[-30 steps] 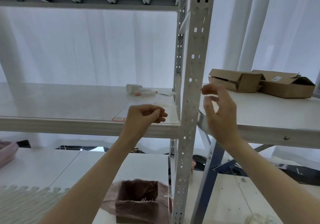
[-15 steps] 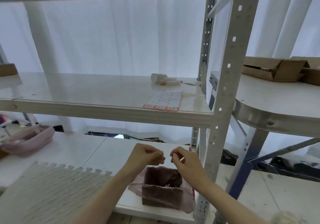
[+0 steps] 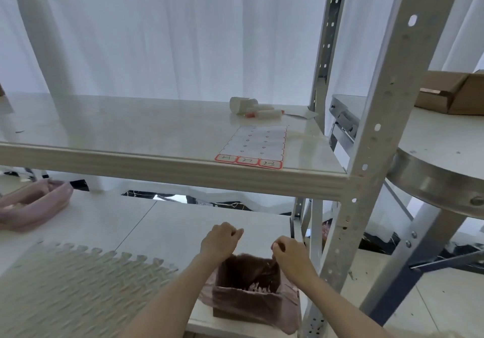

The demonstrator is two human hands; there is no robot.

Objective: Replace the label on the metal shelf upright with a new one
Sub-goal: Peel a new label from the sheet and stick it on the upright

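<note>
Fingers: both hands pinched, contents too small to tell | left hand (image 3: 219, 240), right hand (image 3: 289, 255) over lined bin (image 3: 246, 298) | likely discarding old label

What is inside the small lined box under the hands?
The box is lined with a pinkish bag. A few pale scraps lie in it, too blurred to identify. The left hand and right hand hover over its back edge, covering that part.
</note>
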